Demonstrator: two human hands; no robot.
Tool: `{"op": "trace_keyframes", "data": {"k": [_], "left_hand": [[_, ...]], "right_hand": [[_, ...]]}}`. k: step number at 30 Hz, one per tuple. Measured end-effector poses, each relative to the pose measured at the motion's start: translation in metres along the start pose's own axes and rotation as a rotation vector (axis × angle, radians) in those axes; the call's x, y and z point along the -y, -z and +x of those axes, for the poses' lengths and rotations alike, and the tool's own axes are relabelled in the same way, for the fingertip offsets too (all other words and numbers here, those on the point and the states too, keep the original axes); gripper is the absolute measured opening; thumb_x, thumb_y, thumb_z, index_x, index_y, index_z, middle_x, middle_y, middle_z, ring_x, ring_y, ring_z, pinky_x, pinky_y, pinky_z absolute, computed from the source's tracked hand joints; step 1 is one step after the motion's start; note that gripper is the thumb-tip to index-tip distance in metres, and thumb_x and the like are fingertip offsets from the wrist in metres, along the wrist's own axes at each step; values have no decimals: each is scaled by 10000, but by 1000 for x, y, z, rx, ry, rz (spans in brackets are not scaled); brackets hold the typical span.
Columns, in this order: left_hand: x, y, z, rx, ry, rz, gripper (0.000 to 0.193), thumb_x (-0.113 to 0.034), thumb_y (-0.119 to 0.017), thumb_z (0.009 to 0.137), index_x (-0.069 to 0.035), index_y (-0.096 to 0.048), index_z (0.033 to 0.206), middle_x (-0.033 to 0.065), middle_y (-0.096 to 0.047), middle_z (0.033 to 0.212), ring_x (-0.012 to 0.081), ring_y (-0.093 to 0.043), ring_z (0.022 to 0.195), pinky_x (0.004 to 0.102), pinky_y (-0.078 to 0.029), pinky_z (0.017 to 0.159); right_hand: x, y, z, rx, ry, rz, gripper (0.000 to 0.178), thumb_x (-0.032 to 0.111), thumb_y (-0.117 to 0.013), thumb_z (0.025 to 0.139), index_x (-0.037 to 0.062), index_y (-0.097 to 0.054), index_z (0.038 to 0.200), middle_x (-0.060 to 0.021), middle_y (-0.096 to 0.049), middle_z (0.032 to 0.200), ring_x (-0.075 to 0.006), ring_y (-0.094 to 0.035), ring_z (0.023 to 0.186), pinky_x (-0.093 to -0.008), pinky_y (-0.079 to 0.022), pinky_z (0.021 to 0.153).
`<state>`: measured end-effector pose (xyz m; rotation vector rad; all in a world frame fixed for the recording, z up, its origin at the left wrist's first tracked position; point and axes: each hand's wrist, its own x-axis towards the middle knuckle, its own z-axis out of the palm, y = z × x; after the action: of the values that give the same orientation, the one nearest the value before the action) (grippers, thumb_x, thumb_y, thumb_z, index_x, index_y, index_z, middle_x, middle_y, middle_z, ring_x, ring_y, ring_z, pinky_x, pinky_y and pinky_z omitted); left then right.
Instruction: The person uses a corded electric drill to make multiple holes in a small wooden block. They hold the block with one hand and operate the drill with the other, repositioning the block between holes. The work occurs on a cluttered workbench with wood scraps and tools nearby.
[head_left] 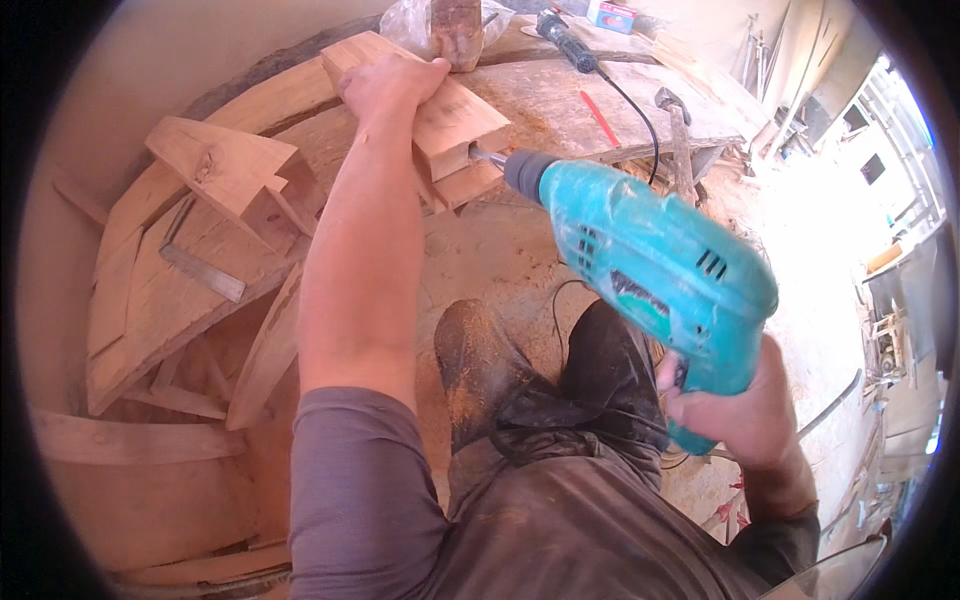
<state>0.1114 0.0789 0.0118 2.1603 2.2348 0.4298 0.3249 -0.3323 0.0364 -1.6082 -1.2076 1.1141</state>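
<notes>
My right hand (738, 408) is wrapped round the handle of a teal power drill (650, 255). The drill's black chuck (528, 174) points left, and its bit (489, 156) meets a notch in the end of a pale wooden block (455, 115). Pressed over the top of that block, my left hand (392, 80) grips it against the bench; its fingertips are partly hidden. How deep the bit sits in the wood cannot be made out.
A second notched wooden block (225, 165) lies on the wooden bench (130, 290) at left, near a metal square (203, 270). Farther back are a corded black power tool (567, 42), a red pencil-like stick (600, 117) and a hammer (678, 130).
</notes>
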Motion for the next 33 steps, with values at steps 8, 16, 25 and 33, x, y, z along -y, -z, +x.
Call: {"op": "trace_keyframes", "data": {"k": [8, 16, 25, 33], "left_hand": [[-3, 7, -8, 59, 11, -15, 773, -743, -513, 947, -161, -692, 1422, 57, -656, 1482, 324, -569, 1404, 421, -476, 1128], [-2, 8, -9, 38, 34, -31, 823, -775, -536, 917, -146, -687, 1426, 67, -660, 1472, 348, -558, 1409, 432, -477, 1131], [1, 6, -12, -32, -5, -35, 751, -712, -524, 957, -90, -759, 1305, 101, -737, 1347, 319, -637, 1316, 424, -420, 1137], [-5, 1, -6, -3, -19, -18, 744, -699, -487, 980, -100, -739, 1343, 85, -685, 1438, 386, -555, 1402, 445, -435, 1154]], "right_hand": [[46, -1, 1, -70, 21, -285, 161, -53, -709, 748, -10, -710, 903, -32, -698, 784, -108, -652, 703, -279, -524, 658], [39, 4, 1, 3, 86, -272, 174, -25, -729, 782, 22, -704, 948, -24, -699, 826, -120, -662, 770, -296, -531, 713], [-60, -47, -15, -44, 86, -123, 390, 52, -748, 806, 7, -675, 1186, -102, -745, 987, -169, -705, 905, -335, -557, 817], [-110, -66, -9, -118, 133, -122, 392, 49, -764, 800, 12, -673, 1180, -131, -746, 991, -196, -726, 921, -357, -559, 836]]}}
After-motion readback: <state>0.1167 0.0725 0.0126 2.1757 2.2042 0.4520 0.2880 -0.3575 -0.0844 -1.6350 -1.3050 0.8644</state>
